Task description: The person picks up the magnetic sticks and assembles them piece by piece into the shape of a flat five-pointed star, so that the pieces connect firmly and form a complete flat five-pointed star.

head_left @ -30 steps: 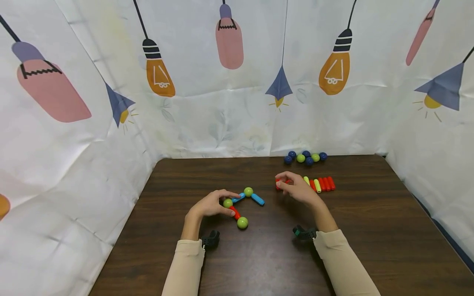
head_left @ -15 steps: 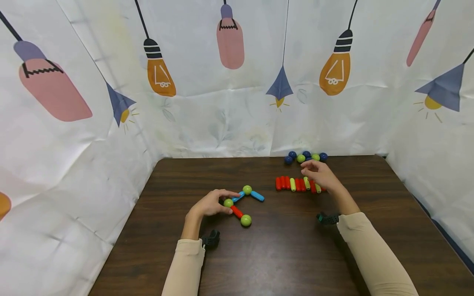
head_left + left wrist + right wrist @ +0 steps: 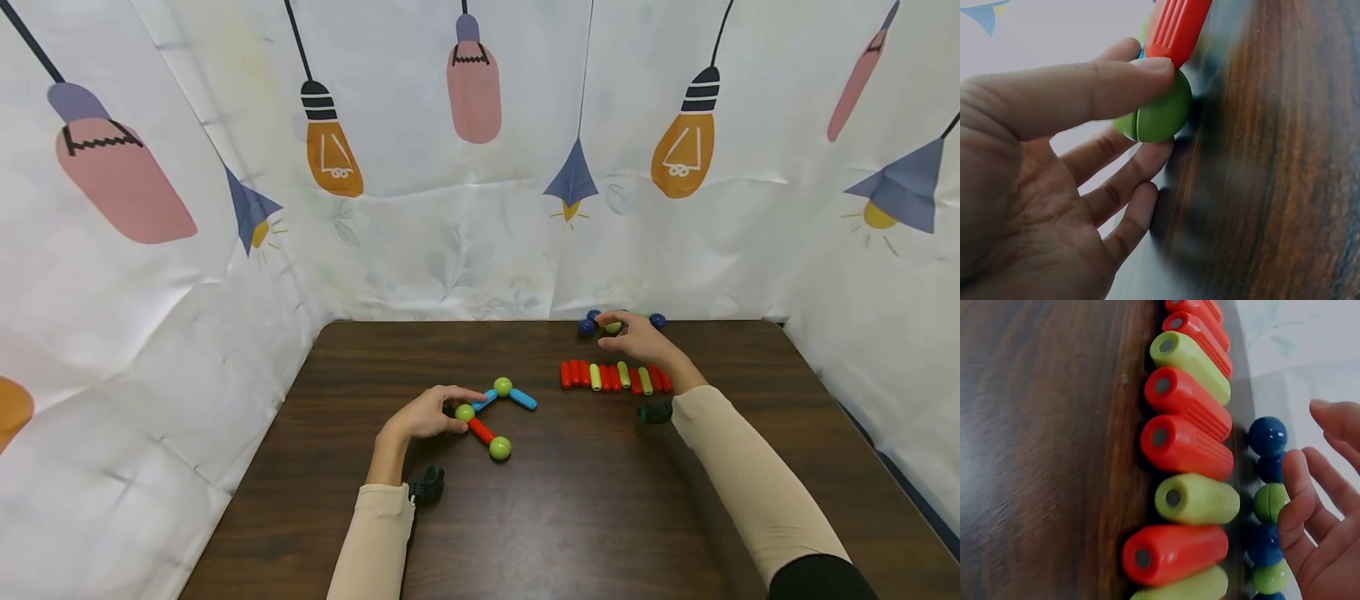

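Observation:
My left hand (image 3: 426, 415) pinches a green ball (image 3: 1166, 112), thumb on the near side where a red rod (image 3: 1179, 28) joins it. From that ball a chain runs on: the red rod leads to another green ball (image 3: 500, 448), and a light-blue rod (image 3: 485, 401) leads to a third green ball (image 3: 502, 387) with a second light-blue rod (image 3: 522, 399) attached. At the back right, my right hand (image 3: 643, 342) reaches over loose navy and green balls, fingers apart and holding nothing. Its fingers partly hide the navy ball (image 3: 1264, 544) and green ball (image 3: 1270, 501).
A row of red rods (image 3: 1188, 453) and yellow-green rods (image 3: 1197, 499) with grey end discs lies in front of the loose balls. Those balls sit near the far edge of the brown wooden table (image 3: 570, 517). A white printed curtain (image 3: 450, 233) hangs behind.
My right hand has moved from the left end of the rod row rightward, then back to the loose balls. The chain's red rod and front ball have swung slightly right; my left hand stays put.

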